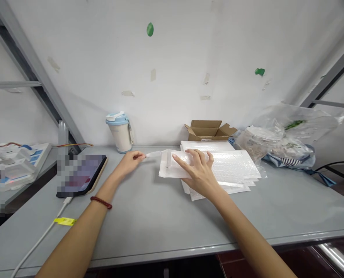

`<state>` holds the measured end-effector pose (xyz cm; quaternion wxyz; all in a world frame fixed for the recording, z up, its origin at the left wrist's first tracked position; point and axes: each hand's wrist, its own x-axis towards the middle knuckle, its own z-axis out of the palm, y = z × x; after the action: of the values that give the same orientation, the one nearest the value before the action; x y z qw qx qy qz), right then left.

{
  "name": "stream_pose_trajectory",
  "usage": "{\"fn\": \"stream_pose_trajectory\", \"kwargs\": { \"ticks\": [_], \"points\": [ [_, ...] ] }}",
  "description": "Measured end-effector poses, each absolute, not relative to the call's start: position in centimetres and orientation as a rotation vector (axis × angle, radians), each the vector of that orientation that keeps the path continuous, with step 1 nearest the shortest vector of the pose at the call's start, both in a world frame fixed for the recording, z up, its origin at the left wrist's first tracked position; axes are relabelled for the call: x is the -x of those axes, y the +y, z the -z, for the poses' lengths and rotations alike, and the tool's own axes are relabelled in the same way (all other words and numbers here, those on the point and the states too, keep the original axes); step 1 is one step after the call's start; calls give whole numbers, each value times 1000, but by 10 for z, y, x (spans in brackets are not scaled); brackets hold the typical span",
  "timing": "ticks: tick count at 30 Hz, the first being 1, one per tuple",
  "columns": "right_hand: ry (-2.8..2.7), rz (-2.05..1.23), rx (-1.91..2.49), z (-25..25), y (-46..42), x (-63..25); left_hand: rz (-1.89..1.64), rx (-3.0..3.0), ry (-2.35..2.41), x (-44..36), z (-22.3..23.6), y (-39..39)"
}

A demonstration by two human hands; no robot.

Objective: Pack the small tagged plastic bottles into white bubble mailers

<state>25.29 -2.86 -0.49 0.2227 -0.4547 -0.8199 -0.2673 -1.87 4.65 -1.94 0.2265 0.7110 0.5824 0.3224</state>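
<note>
A white bubble mailer (227,164) lies across the top of a loose stack of similar mailers (199,195), its left end jutting past them. My right hand (199,172) holds this end, its fingers spread over the upper face; the thumb is partly hidden at the lower edge. Out to the left, a narrow whitish strip (153,154) runs from the mailer's end to my left hand (131,161). The fingertips of that hand are pinched together on the strip. A dark red braided bracelet (101,202) circles my left wrist.
Behind the mailers stands an open cardboard box (206,130). Plastic bags (264,141) and blue fabric (293,162) are at right. A lidded cup (120,133) stands by the wall. Left are a tablet-like device (83,175) and its white cable (41,241).
</note>
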Motion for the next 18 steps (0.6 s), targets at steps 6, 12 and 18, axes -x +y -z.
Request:
{"fn": "stream_pose_trajectory", "kwargs": {
  "ticks": [6, 12, 18],
  "points": [
    [-2256, 740, 1262, 6, -29, -250, -899, -1600, 1217, 37, -14, 27],
    [-2255, 748, 1267, 7, -28, -250, -872, -1641, 1230, 5, -12, 18],
    [-2243, 712, 1251, 6, -27, -251, -970, -1696, 1189, -19, -14, 8]
  ]
}}
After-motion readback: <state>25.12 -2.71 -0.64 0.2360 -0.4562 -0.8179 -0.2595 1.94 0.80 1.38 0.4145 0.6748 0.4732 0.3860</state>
